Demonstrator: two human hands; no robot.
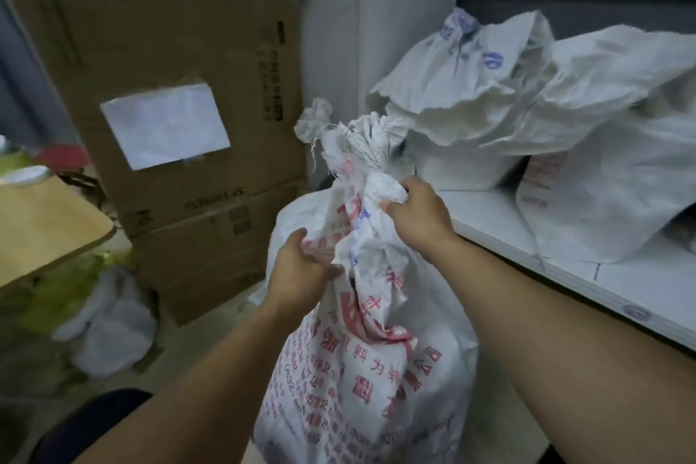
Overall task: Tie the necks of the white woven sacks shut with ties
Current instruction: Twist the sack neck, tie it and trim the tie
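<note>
A white woven sack [361, 369] with red and blue print stands on the floor in front of me. Its neck [361, 158] is bunched and twisted, with frayed white threads hanging from the top. My right hand [414, 211] grips the bunched neck just below the top. My left hand [305, 267] rests against the sack's left side lower down, fingers curled onto the fabric. Behind the neck a second knotted white sack top [314, 120] pokes up. No separate tie shows clearly.
Two more white sacks [470, 87] [610, 147] lie with slack mouths on a white shelf [501, 222] at right. Large cardboard boxes [180, 60] stand behind at left. A wooden tabletop [45, 226] and a plastic bag [109, 328] sit at far left.
</note>
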